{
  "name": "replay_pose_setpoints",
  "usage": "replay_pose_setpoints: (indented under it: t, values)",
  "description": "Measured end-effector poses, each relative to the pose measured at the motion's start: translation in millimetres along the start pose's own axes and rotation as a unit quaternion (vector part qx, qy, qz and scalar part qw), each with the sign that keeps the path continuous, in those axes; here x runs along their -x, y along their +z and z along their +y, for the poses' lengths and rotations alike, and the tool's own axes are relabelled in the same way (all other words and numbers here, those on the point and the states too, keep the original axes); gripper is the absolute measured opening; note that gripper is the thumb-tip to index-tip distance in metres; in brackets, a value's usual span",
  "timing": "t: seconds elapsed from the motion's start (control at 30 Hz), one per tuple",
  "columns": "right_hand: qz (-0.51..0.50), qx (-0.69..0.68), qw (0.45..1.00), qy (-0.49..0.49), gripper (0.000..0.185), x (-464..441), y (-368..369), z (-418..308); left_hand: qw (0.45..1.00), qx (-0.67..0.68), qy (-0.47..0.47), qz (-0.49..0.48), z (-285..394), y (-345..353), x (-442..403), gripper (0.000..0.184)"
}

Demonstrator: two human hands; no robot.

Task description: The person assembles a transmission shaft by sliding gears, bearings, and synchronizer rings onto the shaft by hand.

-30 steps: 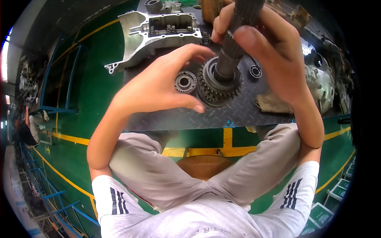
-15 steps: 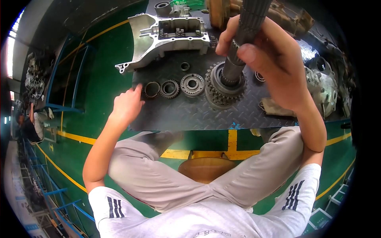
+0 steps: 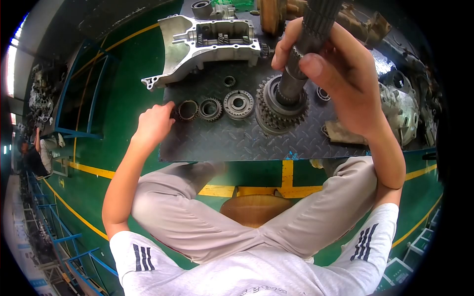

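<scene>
My right hand (image 3: pixel 340 74) is closed around the upper part of a dark splined shaft (image 3: pixel 296 74), which stands tilted with a toothed gear assembly (image 3: pixel 280 106) around its lower end. At the left edge of the table, my left hand (image 3: pixel 156 123) has its index finger and thumb apart, with nothing visible in its grasp; its other fingers are mostly hidden. Beside those fingers lies a thin ring (image 3: pixel 188 118). A toothed ring gear (image 3: pixel 211 117) and a round slotted hub (image 3: pixel 239 112) follow to the right. A small bearing ring (image 3: pixel 229 81) sits above them.
An open aluminium gearbox housing (image 3: pixel 210 61) occupies the table's (image 3: pixel 222 143) back left. Brown metal parts (image 3: pixel 271 19) lie behind the shaft, and another housing (image 3: pixel 402 113) is at the right. A wooden stool (image 3: pixel 254 209) stands below the front edge. Another person (image 3: pixel 37 155) is far left.
My left hand has drawn slightly left, and its index finger is more bent. My right hand keeps its grip on the shaft, which has shifted very slightly right.
</scene>
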State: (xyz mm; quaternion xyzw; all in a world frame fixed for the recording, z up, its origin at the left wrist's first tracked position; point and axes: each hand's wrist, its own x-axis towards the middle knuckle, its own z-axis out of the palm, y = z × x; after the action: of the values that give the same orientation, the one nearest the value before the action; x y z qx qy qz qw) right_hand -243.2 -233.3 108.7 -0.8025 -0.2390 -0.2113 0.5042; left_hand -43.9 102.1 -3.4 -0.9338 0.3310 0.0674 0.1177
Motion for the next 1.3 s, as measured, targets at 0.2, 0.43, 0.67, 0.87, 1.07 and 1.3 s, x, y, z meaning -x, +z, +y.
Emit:
replay_pose_setpoints:
  t: [0.2,0.43,0.67,0.87,1.07,1.3]
  values:
    - [-0.001,0.004,1.000,-0.001,0.037,0.3,0.7,2.2,0.899,0.379,0.164,0.146,74.6,-67.2,33.0,0.062]
    - [-0.027,0.099,0.994,-0.022,0.048,-4.5,-7.2,-5.2,0.745,0.525,0.378,0.163,141.7,-90.5,13.4,0.101]
    - [-0.061,-0.090,0.988,0.109,0.074,-0.3,2.2,-2.1,0.660,0.637,0.358,0.173,141.6,-121.5,15.1,0.085]
    - [-0.037,-0.343,0.935,0.088,0.081,3.4,11.1,38.9,0.598,0.610,0.339,0.395,147.9,-184.3,5.6,0.075]
    - [-0.058,-0.208,0.969,0.118,0.050,0.8,20.4,17.9,0.441,0.554,0.547,0.447,121.9,-264.5,-15.6,0.036]
    - [0.033,-0.153,0.982,0.108,0.027,1.0,19.8,13.1,0.599,0.667,0.266,0.354,105.8,-229.4,-51.9,0.043]
